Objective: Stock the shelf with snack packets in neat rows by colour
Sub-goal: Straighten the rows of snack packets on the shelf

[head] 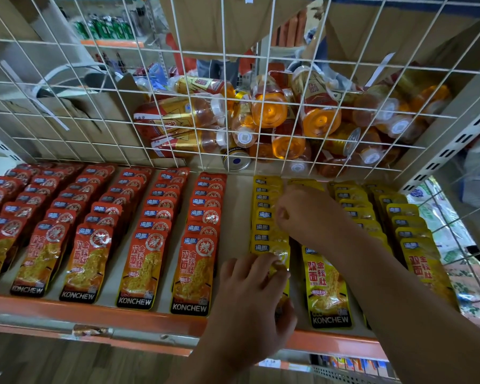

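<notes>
Yellow snack packets point(352, 206) line the shelf point(239, 217) at lower right; your left hand point(250, 297) curls over the front packet point(263, 248); your right hand point(302, 214) sits mid-row, grip unclear.

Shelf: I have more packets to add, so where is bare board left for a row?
The widest bare strip of shelf runs between the last red row and the first yellow row. Thin slivers separate the red rows. The yellow side is crowded: rows sit close, and the left hand and right hand work there.

Left hand point(250, 297) and right hand point(305, 214) on the rows of yellow packets point(327, 275), red packets point(139, 270) just beside.
</notes>
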Motion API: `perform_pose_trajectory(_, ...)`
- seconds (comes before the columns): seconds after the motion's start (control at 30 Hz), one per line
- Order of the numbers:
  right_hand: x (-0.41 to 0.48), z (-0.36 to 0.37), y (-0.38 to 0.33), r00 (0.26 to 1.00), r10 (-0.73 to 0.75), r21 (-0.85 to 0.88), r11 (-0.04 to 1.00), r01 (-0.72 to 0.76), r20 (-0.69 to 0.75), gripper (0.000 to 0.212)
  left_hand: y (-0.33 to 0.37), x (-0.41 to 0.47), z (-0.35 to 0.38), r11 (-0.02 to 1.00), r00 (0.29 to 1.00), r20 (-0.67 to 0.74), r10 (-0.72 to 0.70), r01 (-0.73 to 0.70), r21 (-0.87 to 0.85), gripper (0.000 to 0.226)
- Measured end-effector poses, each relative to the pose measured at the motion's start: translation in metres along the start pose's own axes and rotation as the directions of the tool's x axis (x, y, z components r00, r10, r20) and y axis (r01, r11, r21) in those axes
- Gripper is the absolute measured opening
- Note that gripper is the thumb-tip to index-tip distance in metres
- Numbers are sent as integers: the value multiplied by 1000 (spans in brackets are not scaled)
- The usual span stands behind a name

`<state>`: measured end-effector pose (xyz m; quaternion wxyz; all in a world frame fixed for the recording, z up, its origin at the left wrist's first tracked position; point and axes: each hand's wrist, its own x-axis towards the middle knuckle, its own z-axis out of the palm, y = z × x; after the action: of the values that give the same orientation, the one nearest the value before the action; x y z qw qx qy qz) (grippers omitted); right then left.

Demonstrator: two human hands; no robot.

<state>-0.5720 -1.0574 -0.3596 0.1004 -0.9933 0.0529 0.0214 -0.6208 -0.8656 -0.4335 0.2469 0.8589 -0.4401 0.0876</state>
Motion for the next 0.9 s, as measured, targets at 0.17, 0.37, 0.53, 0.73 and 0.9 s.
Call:
perform_pose_trajectory(0.17, -1, 5, -1, 1000, 6, 42, 999, -5, -14, 17, 1, 0, -1, 1000, 1000, 6, -6, 6, 1, 38)
perform_pose_trajectory(0.37, 2, 6, 1, 1000, -7, 44, 999, 6, 15, 18, 1, 0, -1, 1000, 1000, 7, -6, 6, -4, 39)
perform_pose_trajectory(0.53, 0, 3, 1, 999, -1, 64, 998, -2, 41, 18, 1, 0, -1, 1000, 1000, -7, -4, 4, -2, 38)
perform_pose_trajectory(0.73, 1, -1, 0, 996, 15, 77, 997, -22, 90, 17, 1, 0, 0, 1000, 1000, -18, 1, -1, 4, 38)
perform_pose_trajectory(0.9, 0, -2, -1, 996, 12, 68, 998, -17, 84, 16, 1, 1, -1, 1000, 1000, -13, 2, -2, 4, 39)
